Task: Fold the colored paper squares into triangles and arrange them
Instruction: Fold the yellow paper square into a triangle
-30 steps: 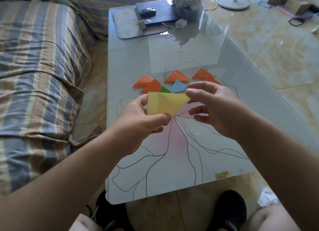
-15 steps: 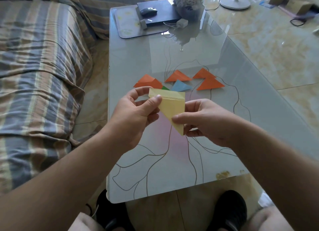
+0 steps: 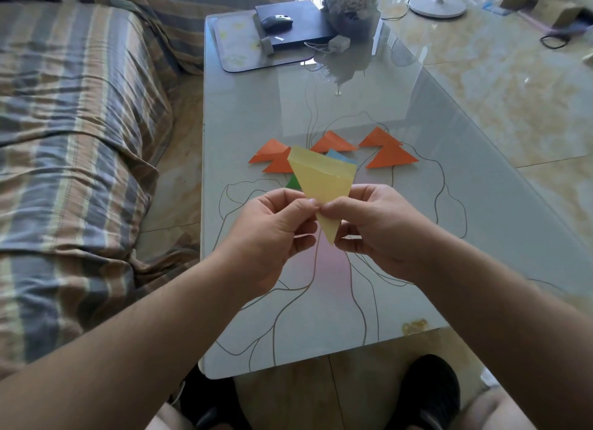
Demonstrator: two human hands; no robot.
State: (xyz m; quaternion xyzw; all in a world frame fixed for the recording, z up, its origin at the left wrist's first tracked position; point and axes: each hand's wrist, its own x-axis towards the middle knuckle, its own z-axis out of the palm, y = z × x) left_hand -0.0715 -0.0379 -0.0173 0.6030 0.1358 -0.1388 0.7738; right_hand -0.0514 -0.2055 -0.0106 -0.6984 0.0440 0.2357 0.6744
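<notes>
The yellow paper triangle (image 3: pixel 322 181) is held above the tabletop (image 3: pixel 449 205), point down, pinched by the left hand (image 3: pixel 272 234) and right hand (image 3: pixel 375 227). Behind it, toward the tabletop's middle, lie orange triangles (image 3: pixel 390 156), a blue triangle (image 3: pixel 340 156) and a green triangle (image 3: pixel 292 183).

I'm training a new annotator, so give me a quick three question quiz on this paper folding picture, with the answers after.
1. True or false: the yellow paper lies flat on the table.
2. Which hands pinch the yellow paper? A) left only B) right only C) both
3. Fill in: most of the folded triangles lying on the table are ____ in colour.

Key:
1. False; it is held above the table.
2. C; the left hand and the right hand both pinch it near its lower point.
3. Orange; the orange triangles outnumber the blue triangle and the green triangle, both partly hidden.
</notes>
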